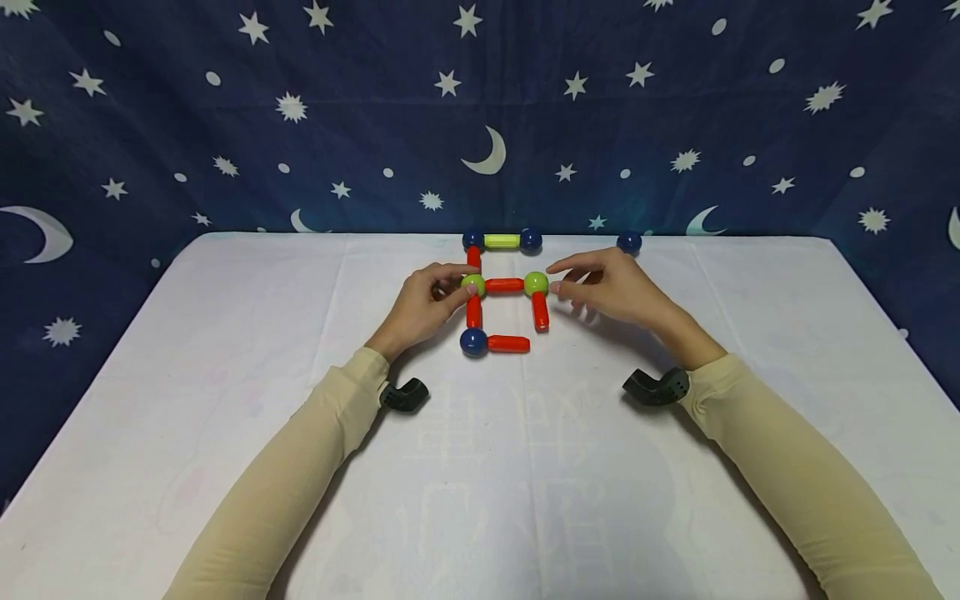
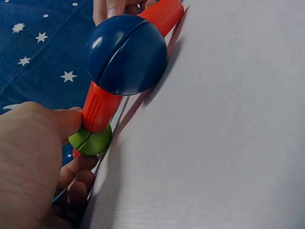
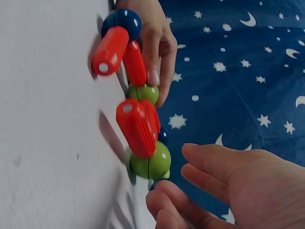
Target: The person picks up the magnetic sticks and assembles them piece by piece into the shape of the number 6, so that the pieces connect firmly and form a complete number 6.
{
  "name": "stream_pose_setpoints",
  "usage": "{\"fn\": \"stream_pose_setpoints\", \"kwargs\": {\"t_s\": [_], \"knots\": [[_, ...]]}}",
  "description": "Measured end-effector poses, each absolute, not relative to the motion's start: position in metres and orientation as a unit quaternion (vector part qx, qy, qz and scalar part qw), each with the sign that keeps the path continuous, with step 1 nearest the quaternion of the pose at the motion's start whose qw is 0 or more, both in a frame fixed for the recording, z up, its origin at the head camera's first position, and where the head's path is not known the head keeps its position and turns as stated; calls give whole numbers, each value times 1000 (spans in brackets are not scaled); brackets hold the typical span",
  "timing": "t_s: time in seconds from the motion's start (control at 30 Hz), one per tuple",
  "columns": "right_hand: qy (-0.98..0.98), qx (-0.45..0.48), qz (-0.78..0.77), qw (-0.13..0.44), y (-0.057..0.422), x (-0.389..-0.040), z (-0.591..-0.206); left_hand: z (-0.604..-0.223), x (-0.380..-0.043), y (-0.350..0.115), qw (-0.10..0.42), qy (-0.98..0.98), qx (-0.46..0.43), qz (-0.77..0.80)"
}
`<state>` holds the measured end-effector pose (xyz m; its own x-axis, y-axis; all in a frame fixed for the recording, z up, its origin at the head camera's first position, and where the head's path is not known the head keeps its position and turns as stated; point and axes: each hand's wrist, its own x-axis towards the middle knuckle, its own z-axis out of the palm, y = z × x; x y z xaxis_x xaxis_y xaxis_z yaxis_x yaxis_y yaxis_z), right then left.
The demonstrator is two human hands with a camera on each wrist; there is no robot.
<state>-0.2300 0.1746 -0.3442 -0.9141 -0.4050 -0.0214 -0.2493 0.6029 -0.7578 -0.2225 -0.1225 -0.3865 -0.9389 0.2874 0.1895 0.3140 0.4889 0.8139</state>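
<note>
A flat figure of magnetic rods and balls lies on the table. My left hand (image 1: 426, 305) pinches its left green ball (image 1: 475, 286) between thumb and fingers; the thumb also lies against the red rod (image 2: 99, 110) in the left wrist view. From that ball one red rod (image 1: 505, 285) runs to the right green ball (image 1: 536, 283). Below it, another ends at a blue ball (image 1: 473, 342) with a red rod (image 1: 509, 343) pointing right. My right hand (image 1: 618, 287) is just right of the right green ball, fingers loosely bent with nothing between them. A red rod (image 1: 541, 313) hangs off that ball.
At the figure's far end, a yellow-green rod (image 1: 502, 241) joins two blue balls, the right one (image 1: 531, 241) near the table's back edge. A lone blue ball (image 1: 629, 242) sits farther right. The white tablecloth (image 1: 480, 475) meets a dark starry backdrop (image 1: 390, 108).
</note>
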Motion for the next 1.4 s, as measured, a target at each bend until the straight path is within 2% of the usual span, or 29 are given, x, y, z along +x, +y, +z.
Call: {"fn": "stream_pose_setpoints", "kwargs": {"t_s": [0.53, 0.97, 1.3, 1.4], "knots": [[885, -110, -450, -29, 207, -244, -347, -387, -223, -123, 15, -865, -174, -471], [884, -76, -455, -78, 235, -254, -348, -387, -224, -123, 20, -861, -182, -474], [872, -52, -456, -170, 245, -259, -351, -387, -223, -123, 19, -862, -182, -473], [876, -43, -447, -178, 246, -261, -355, -387, -223, -123, 18, -862, -181, -473]]}}
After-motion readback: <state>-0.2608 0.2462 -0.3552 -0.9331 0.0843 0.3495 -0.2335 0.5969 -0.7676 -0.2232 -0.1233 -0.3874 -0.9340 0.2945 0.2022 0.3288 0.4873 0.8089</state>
